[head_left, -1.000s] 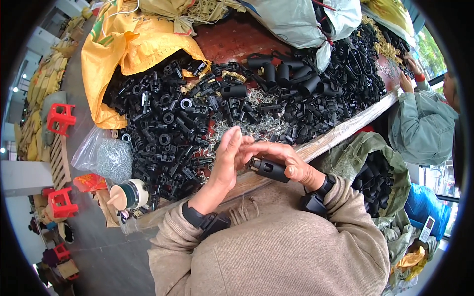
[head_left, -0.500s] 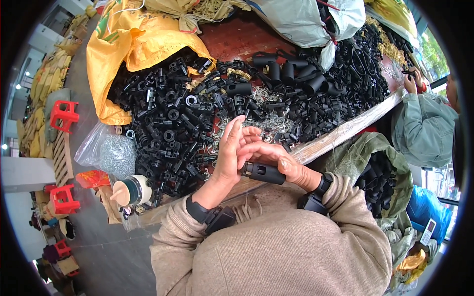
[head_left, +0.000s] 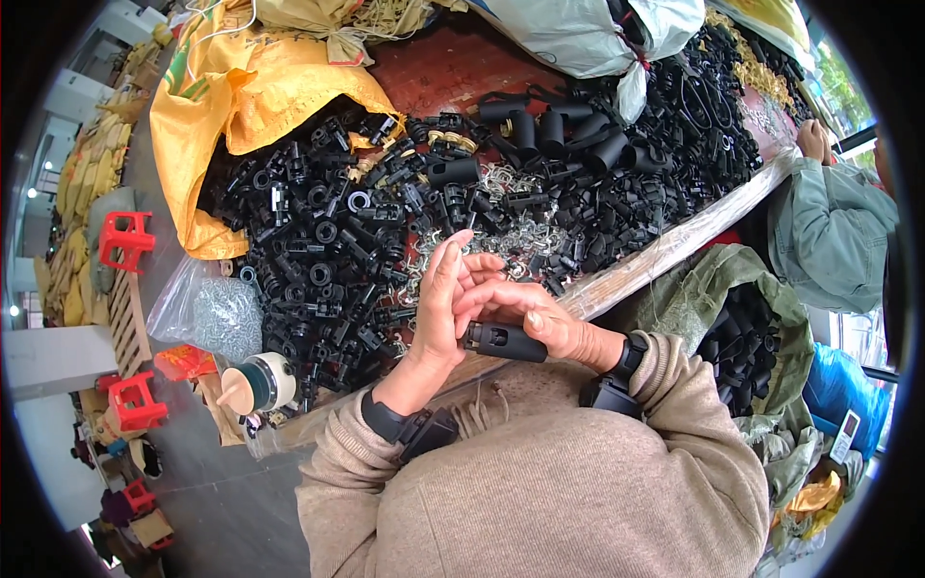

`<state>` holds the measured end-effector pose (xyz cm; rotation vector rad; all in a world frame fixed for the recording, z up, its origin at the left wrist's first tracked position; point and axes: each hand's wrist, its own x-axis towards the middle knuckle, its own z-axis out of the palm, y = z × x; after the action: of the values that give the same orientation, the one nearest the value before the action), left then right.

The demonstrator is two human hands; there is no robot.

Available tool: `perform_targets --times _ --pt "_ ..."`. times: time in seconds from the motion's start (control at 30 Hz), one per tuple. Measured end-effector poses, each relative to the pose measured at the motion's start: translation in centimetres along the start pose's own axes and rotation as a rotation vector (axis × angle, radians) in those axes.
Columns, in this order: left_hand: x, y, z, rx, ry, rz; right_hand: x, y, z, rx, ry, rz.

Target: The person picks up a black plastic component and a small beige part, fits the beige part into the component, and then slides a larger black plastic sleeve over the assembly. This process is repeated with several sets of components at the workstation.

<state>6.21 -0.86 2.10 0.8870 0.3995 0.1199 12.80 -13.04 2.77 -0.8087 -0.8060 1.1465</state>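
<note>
A black cylindrical sleeve (head_left: 507, 341) with a cut-out slot lies crosswise between my two hands, just above the table's near edge. My right hand (head_left: 554, 323) is curled over it, thumb bent above the sleeve and fingers reaching toward my left hand. My left hand (head_left: 443, 303) is upright at the sleeve's left end, its palm against that end and its fingers stretched out. The fingers of both hands overlap, so anything small between them is hidden. Beyond them lies a pile of small silver metal clips (head_left: 525, 241), beside black plastic fittings (head_left: 318, 260).
Larger black sleeves (head_left: 551, 133) lie farther back, near an open yellow sack (head_left: 260, 87). A cream cup (head_left: 268, 382) and a clear bag of screws (head_left: 226, 318) stand at left. A green sack of black parts (head_left: 771, 279) is at right, below a co-worker's sleeve (head_left: 833, 231).
The view has shifted slightly. My hands keep nearly the same pose around the black sleeve. At the far right, the co-worker's hands have moved closer together.
</note>
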Motion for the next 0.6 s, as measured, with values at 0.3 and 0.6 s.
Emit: perform_targets --times 0.3,0.6 --pt "-0.7 0.1 2.3 0.019 -0.092 0.0 -0.5 0.5 -0.9 -0.185 0.013 -0.129" --pt "0.7 -0.2 3.0 0.584 -0.076 0.08 -3.4 -3.5 -2.6 -0.289 0.022 0.024"
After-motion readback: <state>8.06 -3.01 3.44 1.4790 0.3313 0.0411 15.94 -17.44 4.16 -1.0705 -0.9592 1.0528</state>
